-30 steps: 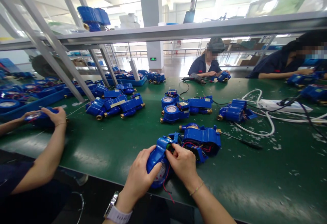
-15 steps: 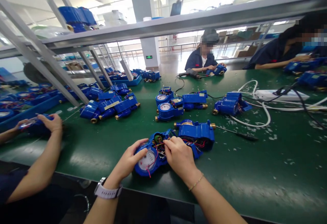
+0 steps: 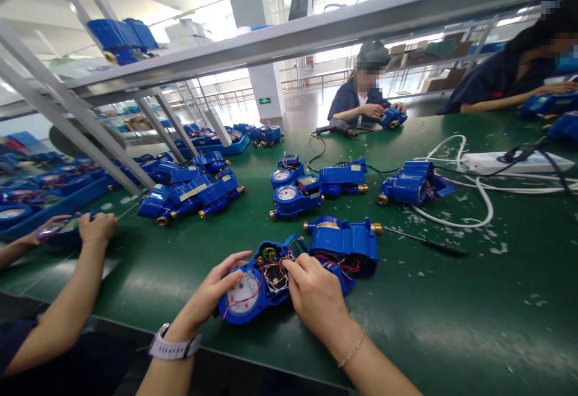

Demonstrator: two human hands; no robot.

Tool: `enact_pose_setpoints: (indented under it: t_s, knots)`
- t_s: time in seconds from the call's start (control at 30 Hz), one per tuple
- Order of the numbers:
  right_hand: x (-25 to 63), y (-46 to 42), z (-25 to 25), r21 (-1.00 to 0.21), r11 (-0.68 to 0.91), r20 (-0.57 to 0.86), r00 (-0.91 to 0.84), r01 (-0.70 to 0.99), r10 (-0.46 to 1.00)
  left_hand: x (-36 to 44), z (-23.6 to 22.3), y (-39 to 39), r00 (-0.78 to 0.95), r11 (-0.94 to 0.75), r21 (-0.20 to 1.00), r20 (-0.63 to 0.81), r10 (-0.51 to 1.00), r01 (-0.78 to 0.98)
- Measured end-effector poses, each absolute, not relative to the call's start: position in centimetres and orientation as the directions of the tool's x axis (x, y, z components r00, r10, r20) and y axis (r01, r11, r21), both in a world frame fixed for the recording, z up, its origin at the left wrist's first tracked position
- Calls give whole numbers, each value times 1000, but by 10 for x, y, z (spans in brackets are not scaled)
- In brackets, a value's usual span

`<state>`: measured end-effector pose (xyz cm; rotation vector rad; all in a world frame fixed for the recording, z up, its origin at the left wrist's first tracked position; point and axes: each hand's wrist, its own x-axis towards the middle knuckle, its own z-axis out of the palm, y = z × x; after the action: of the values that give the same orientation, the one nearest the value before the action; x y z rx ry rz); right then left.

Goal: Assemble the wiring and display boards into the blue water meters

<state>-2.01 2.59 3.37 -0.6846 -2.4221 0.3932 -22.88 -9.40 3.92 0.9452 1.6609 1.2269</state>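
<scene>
A blue water meter (image 3: 242, 295) with a round white dial lies on the green table before me, its housing uncovered. Inside the housing are coloured wires (image 3: 276, 271) and a round green part. My left hand (image 3: 215, 287) grips the dial end, thumb across its rim. With thumb and index finger pinched, my right hand (image 3: 316, 284) holds wires at the housing's right side; the fingertips partly hide them. Just behind, a second blue meter (image 3: 344, 242) lies on its side with wires hanging out, close to my right hand.
A screwdriver (image 3: 427, 241) and white cables (image 3: 485, 203) lie to the right among plastic scraps. Several blue meters (image 3: 192, 191) stand left of centre. A co-worker's hands (image 3: 97, 227) hold a meter at far left. A metal shelf (image 3: 271, 44) spans overhead; two people sit opposite.
My hands and the meter have shifted slightly left and toward me in view, exposing more of the wires. The co-worker at left has moved a hand over their meter.
</scene>
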Motion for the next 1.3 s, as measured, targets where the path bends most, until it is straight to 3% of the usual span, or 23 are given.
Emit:
enact_pose_setpoints:
  t_s: [0.5, 0.8, 1.0, 1.1, 1.3]
  knots:
    - [-7, 29, 18, -585, 797, 585, -602, 150, 543, -233, 40, -89, -263, 249, 966, -257, 930, -64]
    - [2, 30, 33, -808, 588, 510, -540, -36, 669, -236, 37, -88, -261, 253, 965, -260, 929, -61]
    - [5, 33, 45, -867, 489, 460, -535, -96, 709, -237, 38, -91, -271, 267, 963, -263, 926, -25]
    - [6, 37, 48, -811, 583, 512, -537, -44, 671, -233, 46, -92, -323, 256, 963, -215, 921, 89]
    - [-7, 29, 49, -470, 882, 652, -657, 40, 378, -223, 55, -90, -375, 230, 944, -129, 918, 238]
